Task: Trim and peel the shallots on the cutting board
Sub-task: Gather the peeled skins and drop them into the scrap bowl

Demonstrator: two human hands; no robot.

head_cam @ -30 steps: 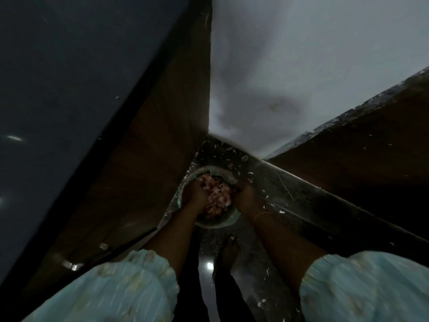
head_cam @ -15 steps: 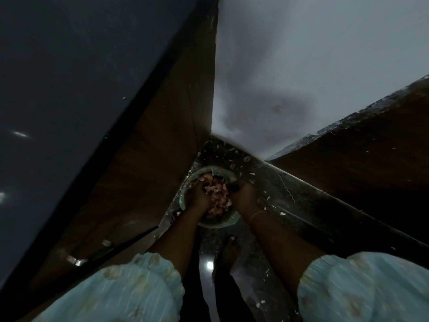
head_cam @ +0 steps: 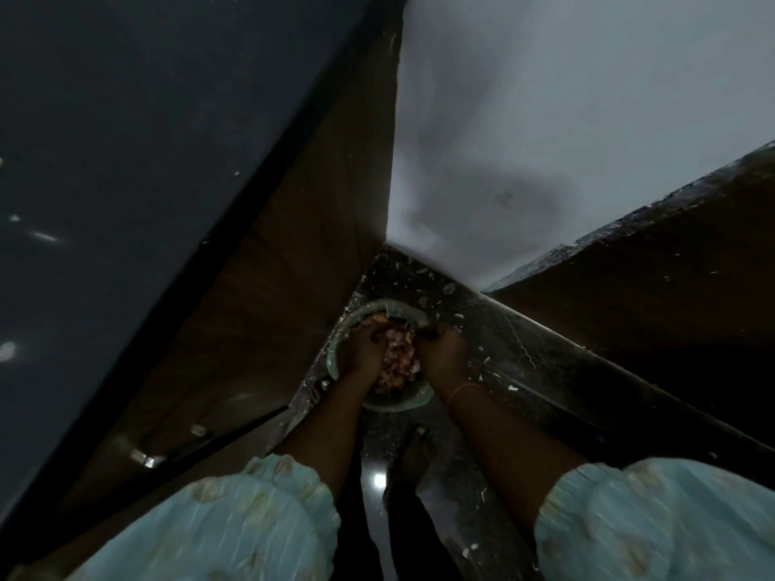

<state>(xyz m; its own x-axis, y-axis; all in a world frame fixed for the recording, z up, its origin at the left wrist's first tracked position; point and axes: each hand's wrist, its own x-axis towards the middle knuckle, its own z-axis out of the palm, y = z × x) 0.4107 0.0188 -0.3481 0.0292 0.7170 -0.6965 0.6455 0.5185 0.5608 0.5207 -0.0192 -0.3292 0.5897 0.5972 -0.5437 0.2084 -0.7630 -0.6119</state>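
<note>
A dim corner fills the view: a pale grey wall (head_cam: 566,119) meets dark brown wooden cabinet fronts (head_cam: 293,287) on the left and another dark brown panel (head_cam: 650,295) on the right, above a dark speckled stone floor (head_cam: 524,362) littered with pale flecks of peel. A dark blue-black counter top (head_cam: 126,140) slants across the upper left. On the floor, tucked into the corner, sits a round pale green bowl (head_cam: 413,402) heaped with pinkish-red shallot skins and trimmings (head_cam: 396,362); whether whole shallots lie among them cannot be made out in the gloom, and no cutting board shows. Both arms reach down into the bowl from light blue puffed sleeves (head_cam: 235,526). The left hand (head_cam: 360,350) is sunk into the left side of the heap, its fingers curled down among the skins as if gathering a clutch of them. The right hand (head_cam: 442,354) lies against the right side of the heap near the bowl's rim, its fingertips bent into the pile beside something dark; how firmly it grasps cannot be told. A thin orange bangle (head_cam: 461,390) circles the right wrist. Below the bowl a bare foot (head_cam: 415,450) stands on the floor, beside a small bright reflection (head_cam: 379,480)
</note>
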